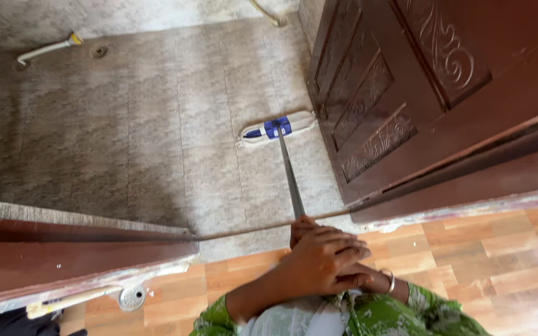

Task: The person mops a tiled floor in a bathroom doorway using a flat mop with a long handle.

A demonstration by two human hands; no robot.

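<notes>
Currently mopping: left hand (322, 261) over right hand (357, 277), both clamped on mop (277, 129) handle; pad flat on grey floor (157, 137) beside door (406, 81). Next stroke likely needs door clearance.

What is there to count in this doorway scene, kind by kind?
Flat mop: 1
Hands on its handle: 2, left hand and right hand
Carved wooden door: 1
Round floor drains: 2, grey floor and orange tiles
White pipe: 1
Bangle: 1
Total: 8
</notes>
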